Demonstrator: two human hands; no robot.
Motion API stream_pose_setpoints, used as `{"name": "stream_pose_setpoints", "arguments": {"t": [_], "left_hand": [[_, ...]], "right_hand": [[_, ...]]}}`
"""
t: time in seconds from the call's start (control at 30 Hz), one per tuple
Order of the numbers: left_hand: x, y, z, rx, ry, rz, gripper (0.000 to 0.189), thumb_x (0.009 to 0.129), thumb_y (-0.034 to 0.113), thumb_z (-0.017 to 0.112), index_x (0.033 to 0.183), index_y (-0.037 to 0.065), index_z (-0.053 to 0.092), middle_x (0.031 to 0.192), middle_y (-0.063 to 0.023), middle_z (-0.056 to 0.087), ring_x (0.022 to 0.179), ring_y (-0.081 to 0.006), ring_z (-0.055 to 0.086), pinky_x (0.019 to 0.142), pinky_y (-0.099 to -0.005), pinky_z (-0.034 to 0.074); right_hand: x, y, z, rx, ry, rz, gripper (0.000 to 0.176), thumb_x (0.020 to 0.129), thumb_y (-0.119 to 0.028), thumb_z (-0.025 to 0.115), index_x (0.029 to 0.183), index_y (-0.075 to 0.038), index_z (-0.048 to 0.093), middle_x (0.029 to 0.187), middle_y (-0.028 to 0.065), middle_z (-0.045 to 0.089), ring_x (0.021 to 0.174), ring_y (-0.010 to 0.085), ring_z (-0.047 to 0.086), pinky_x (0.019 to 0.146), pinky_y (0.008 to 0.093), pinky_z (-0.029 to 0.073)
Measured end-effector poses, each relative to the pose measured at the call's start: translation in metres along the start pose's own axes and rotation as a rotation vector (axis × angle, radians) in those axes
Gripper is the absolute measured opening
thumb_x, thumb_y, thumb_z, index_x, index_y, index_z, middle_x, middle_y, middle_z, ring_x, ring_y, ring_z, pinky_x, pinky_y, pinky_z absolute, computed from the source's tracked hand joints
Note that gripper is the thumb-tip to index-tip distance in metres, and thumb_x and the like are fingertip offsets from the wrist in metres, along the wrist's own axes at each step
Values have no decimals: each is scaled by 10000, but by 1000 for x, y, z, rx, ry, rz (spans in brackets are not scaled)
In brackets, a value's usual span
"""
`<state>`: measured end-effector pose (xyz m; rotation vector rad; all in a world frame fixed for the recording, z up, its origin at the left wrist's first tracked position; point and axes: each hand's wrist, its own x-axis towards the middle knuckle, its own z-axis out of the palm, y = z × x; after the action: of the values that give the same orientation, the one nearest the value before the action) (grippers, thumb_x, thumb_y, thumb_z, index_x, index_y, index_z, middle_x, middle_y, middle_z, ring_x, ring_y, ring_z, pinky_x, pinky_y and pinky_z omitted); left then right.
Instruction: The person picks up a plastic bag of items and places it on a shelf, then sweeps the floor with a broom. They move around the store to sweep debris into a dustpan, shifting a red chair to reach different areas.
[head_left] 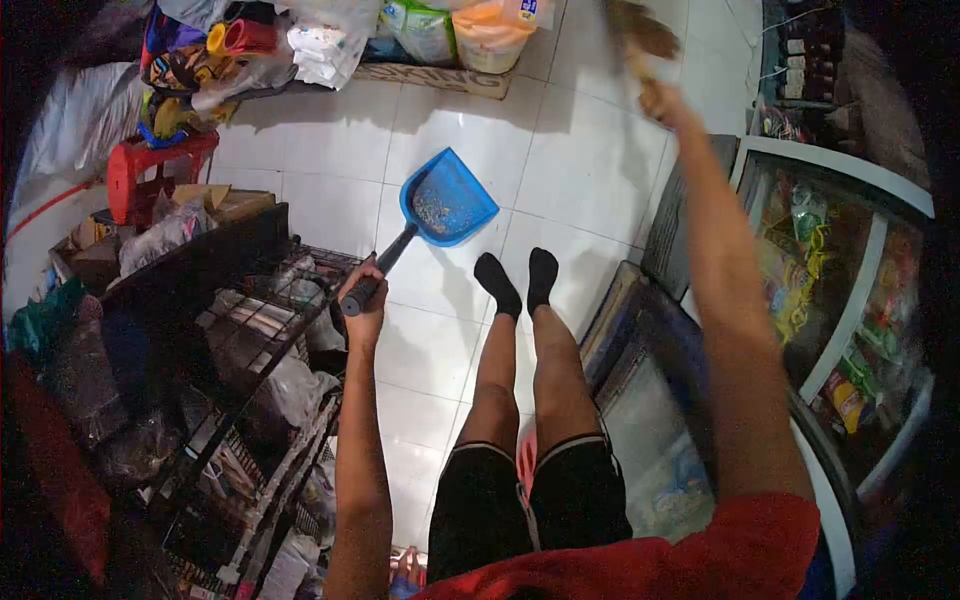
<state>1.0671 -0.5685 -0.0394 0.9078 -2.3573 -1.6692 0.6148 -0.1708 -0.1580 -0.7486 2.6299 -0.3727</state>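
Note:
My left hand [364, 290] is wrapped round the black handle of a blue dustpan [452, 200]. Grey dust and crumbs lie in the pan, which is over the white floor in front of my feet. My right hand [658, 102] is stretched far forward at the upper right, closed round the light-coloured handle of a broom [645, 32]. The broom's brown head is smeared by motion, and its far end runs out of view at the top.
Wire racks [250, 390] with bags and packets line the left, beside a red plastic stool [160, 170]. Packaged goods [490, 35] stand on a cardboard box [430, 80] ahead. A glass-fronted display case [815, 270] flanks my right. White floor tiles [570, 150] run between.

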Motion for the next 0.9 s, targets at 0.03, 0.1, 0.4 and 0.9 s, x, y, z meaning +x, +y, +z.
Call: {"name": "stream_pose_setpoints", "arguments": {"t": [0.03,0.1,0.4,0.9], "left_hand": [[0,5,1,-10,5,-3,239,657,-138,538,828,29,535,878,-54,569,1060,-242,480,889,-332,348],[1,19,3,-15,57,-21,229,657,-134,541,820,27,535,879,-60,569,1047,-249,488,888,-345,358],[-13,28,-27,44,36,47,171,668,-111,539,784,9,499,814,-65,536,904,-175,510,854,-288,350],[-153,-16,-108,-200,128,-151,158,713,-62,531,825,36,479,1052,-131,509,1065,-226,433,894,-315,306]], "right_hand": [[-19,-29,44,-85,18,-51,186,788,-205,467,830,-30,513,681,85,519,570,184,520,432,303,401],[-98,-100,109,-187,122,-144,169,747,-132,439,851,-21,514,808,142,557,669,261,553,511,367,432],[-354,-236,-94,781,-103,717,383,835,-248,485,1113,14,490,839,133,598,770,166,545,687,310,438],[-354,-292,87,1123,-40,1035,306,808,-283,519,986,-39,567,722,78,564,653,200,537,591,306,433]]}}
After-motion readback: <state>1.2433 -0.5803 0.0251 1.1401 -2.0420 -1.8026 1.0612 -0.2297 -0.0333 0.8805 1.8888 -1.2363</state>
